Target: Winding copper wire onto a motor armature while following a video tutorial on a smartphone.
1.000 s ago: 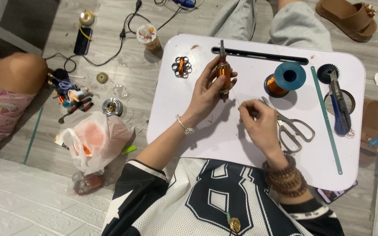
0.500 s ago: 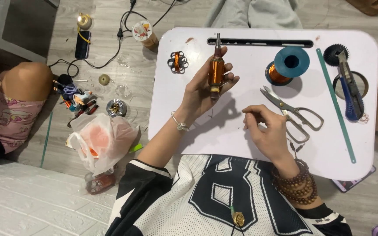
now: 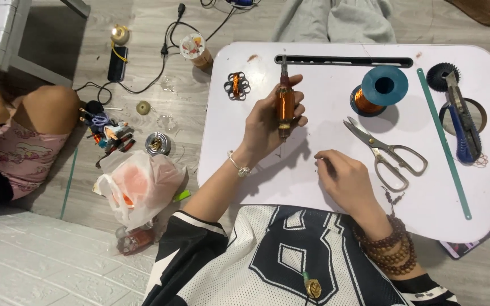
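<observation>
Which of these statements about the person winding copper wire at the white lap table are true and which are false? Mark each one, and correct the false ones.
1. The left hand holds a copper-wound armature upright above the white table. True.
2. The scissors are in the right hand. False: they lie on the table, beside that hand and apart from it.
3. The blue spool of copper wire sits on the table near the scissors. True.
4. The plastic bag lies on the table. False: it lies on the floor, off the table's edge on the left-hand side.
5. The right wrist wears brown bead bracelets. True.
</observation>
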